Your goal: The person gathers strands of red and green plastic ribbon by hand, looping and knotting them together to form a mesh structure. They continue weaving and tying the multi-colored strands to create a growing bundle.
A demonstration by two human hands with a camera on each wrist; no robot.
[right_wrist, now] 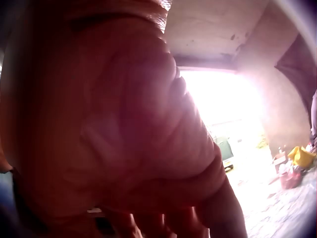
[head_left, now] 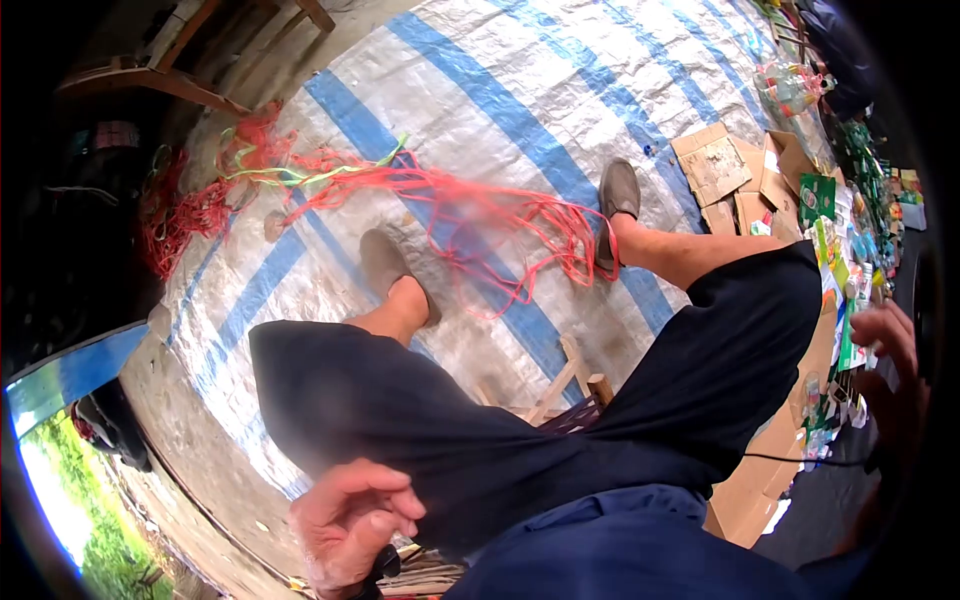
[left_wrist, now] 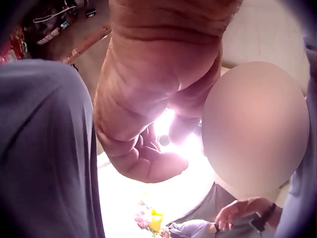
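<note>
My left hand (head_left: 352, 515) hovers over the near left thigh, its fingers loosely bent and nothing between them. In the left wrist view the same hand (left_wrist: 158, 99) curls loosely against bright light, its palm side bare. Off to the far right, my right hand (head_left: 888, 345) is raised beside a heap of packaging, partly lost in shadow. The right wrist view is filled by that hand's palm (right_wrist: 133, 124), with the fingers extending downward. Long red plastic strands (head_left: 470, 215) lie loosely between and in front of the feet, apart from both hands. A pale green strand (head_left: 310, 178) runs among them.
A blue-and-white striped tarp (head_left: 480, 100) covers the floor. Flattened cardboard (head_left: 712, 170), plastic bottles (head_left: 790, 88) and green packaging (head_left: 816, 198) pile up at right. A wooden frame (head_left: 175, 85) stands at back left. Wooden stool parts (head_left: 550, 395) show between the legs.
</note>
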